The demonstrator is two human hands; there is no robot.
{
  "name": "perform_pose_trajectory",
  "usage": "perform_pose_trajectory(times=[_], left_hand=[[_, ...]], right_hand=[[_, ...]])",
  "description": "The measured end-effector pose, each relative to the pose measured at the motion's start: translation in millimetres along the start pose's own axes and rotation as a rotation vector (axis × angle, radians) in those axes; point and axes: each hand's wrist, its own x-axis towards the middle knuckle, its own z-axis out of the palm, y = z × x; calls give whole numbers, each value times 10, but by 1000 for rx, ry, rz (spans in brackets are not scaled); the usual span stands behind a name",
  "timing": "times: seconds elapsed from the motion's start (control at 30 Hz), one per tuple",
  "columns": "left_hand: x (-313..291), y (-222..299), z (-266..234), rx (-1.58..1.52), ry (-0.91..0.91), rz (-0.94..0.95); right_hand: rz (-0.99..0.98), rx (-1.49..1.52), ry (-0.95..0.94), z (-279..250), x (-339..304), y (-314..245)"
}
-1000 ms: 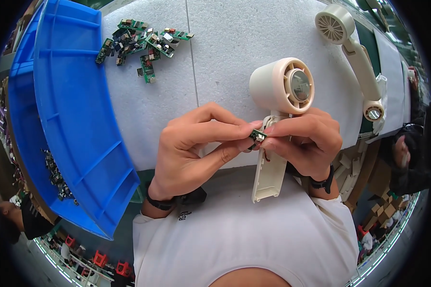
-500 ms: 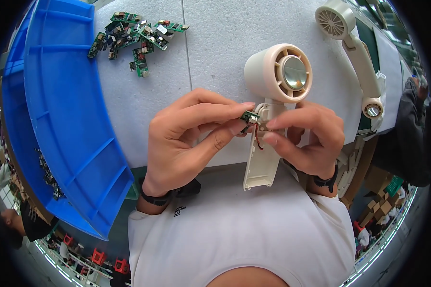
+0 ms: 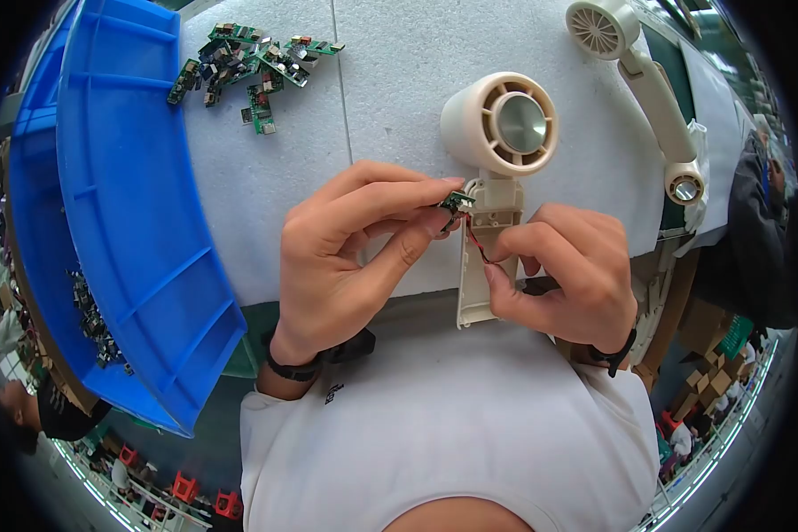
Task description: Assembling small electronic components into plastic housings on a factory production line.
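Lower along the cream fan's (image 3: 465, 124) open handle (image 3: 477, 303) now, our right hand (image 3: 572, 275) pinches the once-dangling red wire (image 3: 476, 241), apparently steadying it, while our left hand (image 3: 350, 244) grips the circuit board (image 3: 457, 202) near the bench's (image 3: 399, 97) front edge.

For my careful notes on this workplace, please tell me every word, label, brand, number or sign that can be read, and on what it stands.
No text can be read.
White cloth shirt: small dark print, too small and blurred.
Small green circuit board in the left hand: any marking too small to tell.
Cream round-headed plastic fan: no readable text.
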Motion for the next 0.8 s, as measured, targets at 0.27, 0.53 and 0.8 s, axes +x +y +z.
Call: perform_pose_trajectory(times=[0.27,0.53,0.8], left_hand=[[-14,21,19,16,6,0],[-17,22,41,44,26,-5],[-6,11,50,39,41,18]], right_hand=[[108,-148,207,-51,-19,-76],[62,46,306,82,58,-76],[30,142,286,191,63,-35]])
